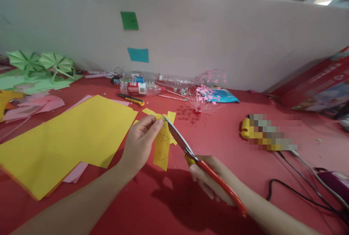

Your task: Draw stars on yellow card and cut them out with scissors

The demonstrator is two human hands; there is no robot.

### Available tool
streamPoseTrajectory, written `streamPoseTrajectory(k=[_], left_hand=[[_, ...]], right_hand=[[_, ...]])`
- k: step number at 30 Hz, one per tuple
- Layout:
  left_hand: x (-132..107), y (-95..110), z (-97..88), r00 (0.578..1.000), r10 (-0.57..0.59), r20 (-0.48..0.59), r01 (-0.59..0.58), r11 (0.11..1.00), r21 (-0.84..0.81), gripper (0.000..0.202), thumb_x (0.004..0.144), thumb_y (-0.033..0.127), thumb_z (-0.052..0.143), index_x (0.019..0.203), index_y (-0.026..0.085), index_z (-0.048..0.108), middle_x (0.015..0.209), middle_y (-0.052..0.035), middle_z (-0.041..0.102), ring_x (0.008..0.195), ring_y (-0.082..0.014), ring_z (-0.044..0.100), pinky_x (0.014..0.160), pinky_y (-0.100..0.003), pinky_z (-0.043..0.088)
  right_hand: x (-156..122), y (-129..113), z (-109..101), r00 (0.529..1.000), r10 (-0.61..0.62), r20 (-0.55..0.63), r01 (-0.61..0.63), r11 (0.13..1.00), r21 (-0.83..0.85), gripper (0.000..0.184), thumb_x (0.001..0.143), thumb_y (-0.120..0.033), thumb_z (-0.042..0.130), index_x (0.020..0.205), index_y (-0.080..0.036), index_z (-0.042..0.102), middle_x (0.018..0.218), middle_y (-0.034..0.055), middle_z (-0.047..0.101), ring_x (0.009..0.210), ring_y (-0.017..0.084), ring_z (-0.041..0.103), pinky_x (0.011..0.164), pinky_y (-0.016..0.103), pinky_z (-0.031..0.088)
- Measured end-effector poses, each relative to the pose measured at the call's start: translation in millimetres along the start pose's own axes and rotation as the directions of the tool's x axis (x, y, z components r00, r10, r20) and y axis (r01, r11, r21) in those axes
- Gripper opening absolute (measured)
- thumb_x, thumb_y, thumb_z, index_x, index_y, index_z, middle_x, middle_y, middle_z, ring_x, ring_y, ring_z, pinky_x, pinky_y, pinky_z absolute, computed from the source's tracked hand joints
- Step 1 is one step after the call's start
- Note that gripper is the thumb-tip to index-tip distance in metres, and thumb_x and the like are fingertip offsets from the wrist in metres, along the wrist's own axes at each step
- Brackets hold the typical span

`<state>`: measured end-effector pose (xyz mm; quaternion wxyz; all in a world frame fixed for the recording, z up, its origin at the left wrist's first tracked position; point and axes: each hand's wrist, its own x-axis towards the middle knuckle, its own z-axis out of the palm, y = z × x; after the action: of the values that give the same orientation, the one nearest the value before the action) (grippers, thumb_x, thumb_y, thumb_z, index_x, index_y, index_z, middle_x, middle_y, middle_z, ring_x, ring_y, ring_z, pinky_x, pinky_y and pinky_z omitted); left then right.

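My left hand [140, 142] pinches the top of a small yellow paper strip [162, 148] with pencilled star outlines on it, holding it above the red table [223, 133]. My right hand [209, 180] grips red-handled scissors [191, 155], whose blades point up and left and meet the strip's upper edge near my left fingertips. Below and left of the strip lies a large yellow paper sheet [73, 137], flat on the table.
Plastic bottles [141, 88], a yellow utility knife [132, 99] and pencils lie along the back wall. Green folded paper fans [40, 62] sit far left, pink paper [29, 106] beside them. A pink-star ornament [203, 97], black cables [297, 187] and a red box [319, 82] are on the right.
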<state>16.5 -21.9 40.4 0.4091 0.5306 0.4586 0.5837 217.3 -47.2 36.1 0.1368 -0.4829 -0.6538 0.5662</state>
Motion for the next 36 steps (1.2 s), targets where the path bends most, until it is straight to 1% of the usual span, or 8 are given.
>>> streamPoseTrajectory(k=[5, 13, 18, 22, 26, 31, 36], left_hand=[[0.3, 0.2, 0.1, 1.0, -0.006, 0.0, 0.006, 1.0, 0.012, 0.028, 0.084, 0.037, 0.057, 0.064, 0.019, 0.053, 0.061, 0.0037, 0.042, 0.057, -0.0102, 0.037, 0.052, -0.023, 0.031], [-0.5, 0.0, -1.2, 1.0, -0.009, -0.004, 0.009, 1.0, 0.024, 0.026, 0.084, 0.039, 0.057, 0.067, 0.019, 0.057, 0.062, 0.0029, 0.047, 0.058, -0.0112, 0.041, 0.053, -0.023, 0.033], [0.7, 0.7, -1.4, 1.0, -0.007, -0.012, 0.007, 1.0, 0.023, 0.026, 0.083, 0.037, 0.058, 0.066, 0.019, 0.057, 0.061, 0.0029, 0.047, 0.057, -0.0112, 0.042, 0.053, -0.023, 0.034], [1.8, -1.0, -2.3, 1.0, -0.024, 0.002, 0.024, 0.999, -0.027, 0.025, 0.083, 0.037, 0.059, 0.065, 0.019, 0.057, 0.061, 0.0026, 0.049, 0.059, -0.0121, 0.047, 0.054, -0.023, 0.037], [1.8, -1.1, -2.5, 1.0, -0.013, -0.02, 0.012, 1.0, -0.027, 0.023, 0.081, 0.036, 0.06, 0.065, 0.019, 0.059, 0.061, 0.0013, 0.054, 0.06, -0.0136, 0.051, 0.054, -0.024, 0.039], [1.5, 0.5, -2.8, 1.0, -0.018, -0.023, 0.018, 1.0, 0.005, 0.022, 0.081, 0.036, 0.059, 0.067, 0.019, 0.06, 0.063, 0.0008, 0.057, 0.057, -0.0131, 0.051, 0.052, -0.024, 0.039], [1.3, 1.2, -2.7, 0.999, -0.023, -0.028, 0.023, 1.0, 0.012, 0.02, 0.081, 0.036, 0.059, 0.069, 0.019, 0.062, 0.062, 0.0007, 0.057, 0.056, -0.013, 0.05, 0.051, -0.024, 0.039]], right_hand=[[0.1, -0.3, 0.2, 1.0, 0.009, 0.001, -0.009, 1.0, 0.005, 0.051, 0.077, -0.069, 0.049, 0.062, -0.021, 0.04, 0.038, -0.0077, 0.041, 0.03, 0.005, 0.034, 0.033, 0.017, 0.025], [0.3, 1.6, -0.2, 1.0, 0.024, 0.003, -0.024, 1.0, 0.011, 0.052, 0.076, -0.069, 0.05, 0.063, -0.021, 0.04, 0.038, -0.0083, 0.041, 0.03, 0.004, 0.034, 0.032, 0.016, 0.025], [0.6, 0.8, -1.5, 1.0, 0.021, -0.004, -0.021, 1.0, -0.016, 0.052, 0.076, -0.069, 0.05, 0.062, -0.021, 0.039, 0.038, -0.008, 0.041, 0.03, 0.004, 0.034, 0.032, 0.016, 0.025], [0.1, 0.1, -2.0, 1.0, 0.008, -0.015, -0.008, 1.0, -0.015, 0.052, 0.076, -0.069, 0.05, 0.062, -0.02, 0.039, 0.039, -0.0079, 0.04, 0.031, 0.004, 0.034, 0.034, 0.017, 0.024], [0.5, 1.7, -2.4, 1.0, -0.009, -0.02, 0.008, 0.999, -0.031, 0.054, 0.074, -0.072, 0.049, 0.063, -0.021, 0.039, 0.039, -0.008, 0.04, 0.032, 0.005, 0.034, 0.034, 0.018, 0.024], [1.0, 6.2, -3.3, 0.997, -0.07, -0.017, 0.069, 0.995, -0.077, 0.057, 0.075, -0.077, 0.043, 0.065, -0.021, 0.039, 0.042, -0.0074, 0.042, 0.034, 0.004, 0.033, 0.036, 0.019, 0.024], [2.2, 8.4, -3.8, 0.995, -0.104, -0.002, 0.103, 0.99, -0.093, 0.058, 0.077, -0.077, 0.039, 0.065, -0.02, 0.038, 0.044, -0.007, 0.042, 0.036, 0.004, 0.034, 0.037, 0.019, 0.024]])
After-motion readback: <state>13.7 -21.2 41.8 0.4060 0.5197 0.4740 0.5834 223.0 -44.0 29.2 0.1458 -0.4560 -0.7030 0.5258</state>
